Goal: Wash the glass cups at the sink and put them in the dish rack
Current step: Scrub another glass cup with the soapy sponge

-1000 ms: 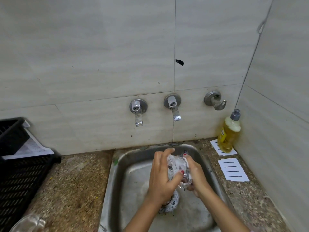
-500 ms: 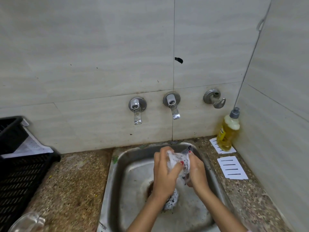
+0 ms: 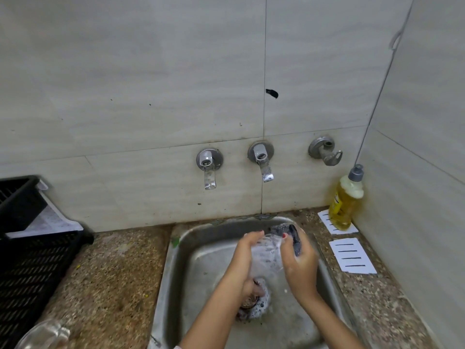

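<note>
My left hand (image 3: 241, 260) is curled round the left side of the glass cup (image 3: 267, 250), holding it over the sink (image 3: 171, 273) in the lower middle of the frame. The cup sits between my two hands. It is smeared with motion and suds, so its long axis looks to run roughly up and down the frame, tilted a little, but I cannot tell which end is the mouth.

My right hand (image 3: 299, 268) grips a dark scrubbing pad (image 3: 294, 235), fingers wrapped over it, and presses it against the cup's right side near the top. White foam (image 3: 260, 302) lies around the drain just below my left wrist.

A second glass (image 3: 42, 336) rests on the speckled desk (image 3: 108, 285) at the bottom left corner, just beside the black dish rack (image 3: 30, 273) along the left edge.

At the right of the frame a bottle of yellow liquid (image 3: 346, 200) with a grey cap stands upright in the wall corner on a white slotted pad (image 3: 327, 221). Its yellow label carries dark writing too small to read. Another slotted pad (image 3: 352, 255) lies nearer, below it. Two taps (image 3: 208, 167) (image 3: 261, 159) stick out of the tiled wall above the sink.
</note>
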The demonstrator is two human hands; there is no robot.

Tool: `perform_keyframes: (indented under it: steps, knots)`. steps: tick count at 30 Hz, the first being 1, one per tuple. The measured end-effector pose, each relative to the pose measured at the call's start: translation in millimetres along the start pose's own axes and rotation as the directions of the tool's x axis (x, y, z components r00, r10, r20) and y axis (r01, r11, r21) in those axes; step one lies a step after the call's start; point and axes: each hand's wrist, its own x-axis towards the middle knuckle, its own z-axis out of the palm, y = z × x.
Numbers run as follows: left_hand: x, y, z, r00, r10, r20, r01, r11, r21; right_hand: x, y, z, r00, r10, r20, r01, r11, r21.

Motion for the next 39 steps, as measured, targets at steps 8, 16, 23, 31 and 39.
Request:
perform_keyframes:
  steps: [8,16,23,31,39]
  knots:
    - [8.9,-11.8,7.1,0.961,0.268,-0.069,-0.275,0.956,-0.107,10.8,12.1,-0.7,0.999,0.040,0.027,-0.039,0.999,-0.030]
    - [31.7,-30.8,-20.8,0.280,0.894,0.351,-0.776,-0.004,0.630,24.1,5.7,2.3,0.655,0.723,0.217,-0.750,0.656,0.079]
    - [12.9,-17.6,9.1,0.821,0.571,-0.007,-0.562,0.810,0.169,11.3,4.0,5.4,0.903,0.427,-0.044,-0.424,0.903,0.063]
    - [10.2,-14.5,2.6,0.980,-0.020,0.199,0.061,0.978,-0.200,28.1,26.5,-21.5,0.963,-0.173,0.209,0.199,0.974,-0.111]
    - [18.0,-22.0,-5.3,0.624,0.735,0.264,-0.705,0.384,0.597,12.9,20.8,-8.8,0.704,0.680,0.205,-0.707,0.697,0.117]
